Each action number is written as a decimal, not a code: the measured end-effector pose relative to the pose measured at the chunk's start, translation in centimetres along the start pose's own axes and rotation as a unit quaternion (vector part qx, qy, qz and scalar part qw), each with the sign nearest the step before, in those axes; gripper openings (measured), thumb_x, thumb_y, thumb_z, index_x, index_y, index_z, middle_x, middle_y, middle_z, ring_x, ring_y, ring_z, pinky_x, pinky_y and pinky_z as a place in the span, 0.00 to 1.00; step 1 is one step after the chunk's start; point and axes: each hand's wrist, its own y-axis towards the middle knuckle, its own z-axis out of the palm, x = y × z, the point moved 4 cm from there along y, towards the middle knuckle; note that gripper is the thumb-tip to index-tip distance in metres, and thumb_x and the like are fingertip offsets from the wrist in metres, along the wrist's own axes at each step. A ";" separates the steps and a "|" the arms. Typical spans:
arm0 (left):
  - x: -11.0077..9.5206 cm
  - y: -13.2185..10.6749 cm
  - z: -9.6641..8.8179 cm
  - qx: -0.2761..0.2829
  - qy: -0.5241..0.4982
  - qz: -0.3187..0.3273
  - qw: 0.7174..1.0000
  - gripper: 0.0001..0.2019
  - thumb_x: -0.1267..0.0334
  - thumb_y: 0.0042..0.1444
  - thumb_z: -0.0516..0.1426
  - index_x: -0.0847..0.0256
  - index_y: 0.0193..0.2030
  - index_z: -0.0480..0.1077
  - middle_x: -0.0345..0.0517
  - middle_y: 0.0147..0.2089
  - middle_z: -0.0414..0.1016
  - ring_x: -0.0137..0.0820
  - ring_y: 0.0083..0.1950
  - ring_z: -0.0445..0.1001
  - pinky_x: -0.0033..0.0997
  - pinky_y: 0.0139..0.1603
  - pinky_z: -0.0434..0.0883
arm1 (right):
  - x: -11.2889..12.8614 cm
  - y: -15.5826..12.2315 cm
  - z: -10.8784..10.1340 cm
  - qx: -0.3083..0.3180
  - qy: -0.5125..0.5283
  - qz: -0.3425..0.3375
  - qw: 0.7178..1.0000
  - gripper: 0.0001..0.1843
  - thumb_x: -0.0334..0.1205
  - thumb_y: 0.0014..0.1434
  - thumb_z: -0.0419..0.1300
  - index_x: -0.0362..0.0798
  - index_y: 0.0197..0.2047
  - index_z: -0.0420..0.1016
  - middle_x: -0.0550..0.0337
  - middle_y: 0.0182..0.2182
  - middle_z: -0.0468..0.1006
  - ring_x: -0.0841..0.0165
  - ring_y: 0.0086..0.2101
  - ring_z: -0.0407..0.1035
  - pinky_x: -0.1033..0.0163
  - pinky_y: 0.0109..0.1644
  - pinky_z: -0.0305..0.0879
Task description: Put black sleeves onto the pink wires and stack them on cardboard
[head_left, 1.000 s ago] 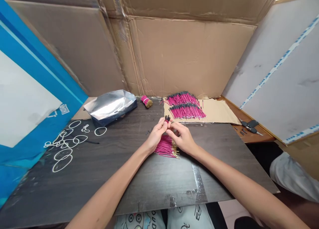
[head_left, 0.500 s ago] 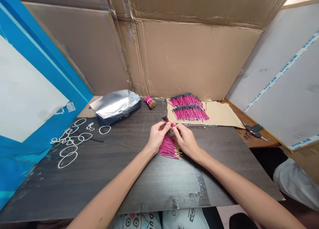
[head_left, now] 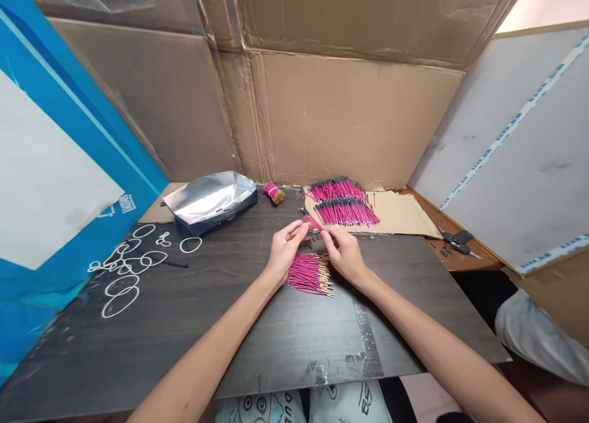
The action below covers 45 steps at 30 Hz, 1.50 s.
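My right hand (head_left: 344,252) is closed in a pinch on a few pink wires (head_left: 315,221) with black ends, which point up and to the left. Just left of them, my left hand (head_left: 286,250) has its thumb and fingertips pressed together; what lies between them is too small to make out. Below both hands, a row of pink wires (head_left: 307,272) with gold tips lies on the dark table (head_left: 257,337). Several small black pieces (head_left: 311,240) are scattered between the hands.
Two rows of black-ended pink wires (head_left: 347,212) rest on a cardboard sheet (head_left: 407,213). A banded wire bundle (head_left: 275,193) and a silver bag (head_left: 211,199) stand at the back. White rubber bands (head_left: 120,285) lie left, cutters (head_left: 460,242) right.
The pink wires now reach out from my right fingers, while my left fingertips have drawn slightly away from them. Small black pieces on the table between my hands have come into view.
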 end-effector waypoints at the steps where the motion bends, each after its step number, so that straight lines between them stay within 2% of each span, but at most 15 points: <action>1: 0.0 0.1 -0.1 0.009 0.017 0.006 1.000 0.24 0.49 0.58 0.64 0.64 0.55 0.77 0.55 0.52 0.83 0.43 0.56 0.79 0.39 0.54 0.75 | -0.7 0.4 -0.7 -0.019 -0.016 0.004 1.000 0.15 0.43 0.74 0.49 0.49 0.38 0.72 0.58 0.33 0.75 0.66 0.33 0.68 0.62 0.40 0.62; 3: -0.3 0.3 -0.4 0.024 0.079 0.029 0.996 0.23 0.51 0.61 0.62 0.63 0.57 0.75 0.54 0.50 0.83 0.42 0.55 0.79 0.40 0.56 0.75 | -2.9 1.2 -2.6 -0.065 -0.053 0.030 0.996 0.16 0.43 0.74 0.48 0.48 0.37 0.72 0.57 0.33 0.75 0.65 0.33 0.68 0.62 0.39 0.61; 5: -0.8 0.2 -0.7 0.025 0.185 0.077 0.979 0.18 0.53 0.64 0.59 0.61 0.56 0.76 0.52 0.49 0.83 0.41 0.52 0.80 0.42 0.57 0.74 | -5.6 1.8 -5.0 -0.111 -0.117 0.066 0.985 0.18 0.43 0.73 0.48 0.48 0.34 0.70 0.58 0.30 0.74 0.65 0.31 0.66 0.61 0.38 0.59; 8: -1.6 -0.2 -0.5 0.024 0.353 0.174 0.919 0.12 0.59 0.67 0.56 0.59 0.50 0.78 0.50 0.49 0.82 0.39 0.51 0.78 0.43 0.58 0.72 | -9.5 1.9 -8.6 -0.137 -0.220 0.128 0.957 0.17 0.43 0.72 0.48 0.48 0.34 0.71 0.55 0.31 0.76 0.62 0.33 0.68 0.60 0.41 0.59; 11: -1.5 -0.6 0.1 0.064 0.442 0.241 0.862 0.11 0.64 0.67 0.54 0.59 0.46 0.78 0.49 0.45 0.81 0.39 0.51 0.75 0.43 0.56 0.72 | -11.9 1.4 -10.5 -0.095 -0.288 0.192 0.933 0.17 0.42 0.70 0.49 0.47 0.33 0.73 0.51 0.32 0.78 0.61 0.34 0.71 0.60 0.40 0.57; 15: -0.8 -0.8 0.4 0.114 0.474 0.269 0.831 0.10 0.69 0.67 0.53 0.58 0.44 0.77 0.46 0.42 0.81 0.38 0.47 0.73 0.42 0.53 0.72 | -12.7 1.1 -10.7 -0.039 -0.336 0.238 0.911 0.18 0.42 0.70 0.50 0.46 0.35 0.77 0.47 0.34 0.81 0.60 0.36 0.74 0.61 0.38 0.57; 21: -0.7 -0.5 0.2 0.119 0.486 0.262 0.826 0.10 0.71 0.66 0.53 0.59 0.42 0.77 0.45 0.41 0.81 0.37 0.46 0.72 0.41 0.52 0.71 | -13.0 1.3 -10.3 0.009 -0.362 0.263 0.894 0.18 0.43 0.69 0.51 0.46 0.37 0.80 0.46 0.35 0.83 0.59 0.35 0.75 0.62 0.37 0.56; 24: -0.7 -0.4 0.2 0.128 0.497 0.256 0.819 0.10 0.71 0.66 0.53 0.59 0.42 0.77 0.45 0.40 0.81 0.38 0.46 0.71 0.42 0.52 0.70 | -13.1 1.2 -10.4 0.016 -0.356 0.263 0.897 0.18 0.44 0.69 0.52 0.46 0.35 0.80 0.47 0.32 0.82 0.60 0.34 0.74 0.62 0.36 0.55; 33: 0.0 -0.1 0.3 0.177 0.556 0.253 0.771 0.12 0.69 0.65 0.52 0.60 0.36 0.77 0.46 0.38 0.80 0.37 0.41 0.69 0.43 0.50 0.69 | -12.7 1.3 -10.5 0.028 -0.344 0.251 0.904 0.19 0.44 0.69 0.51 0.47 0.32 0.77 0.50 0.29 0.81 0.63 0.31 0.72 0.63 0.35 0.54; 38: 0.4 0.0 0.5 0.187 0.556 0.240 0.773 0.13 0.68 0.65 0.51 0.60 0.37 0.77 0.46 0.38 0.80 0.37 0.42 0.69 0.43 0.49 0.69 | -12.8 1.3 -10.7 0.020 -0.336 0.258 0.905 0.19 0.47 0.69 0.53 0.48 0.32 0.77 0.51 0.29 0.81 0.62 0.32 0.73 0.63 0.36 0.56; 45: -0.1 0.2 0.6 0.207 0.553 0.247 0.768 0.13 0.67 0.64 0.51 0.58 0.33 0.75 0.46 0.35 0.78 0.38 0.40 0.69 0.42 0.47 0.68 | -13.1 1.3 -11.1 0.005 -0.335 0.271 0.902 0.17 0.47 0.69 0.53 0.48 0.34 0.77 0.51 0.32 0.81 0.62 0.34 0.73 0.63 0.38 0.57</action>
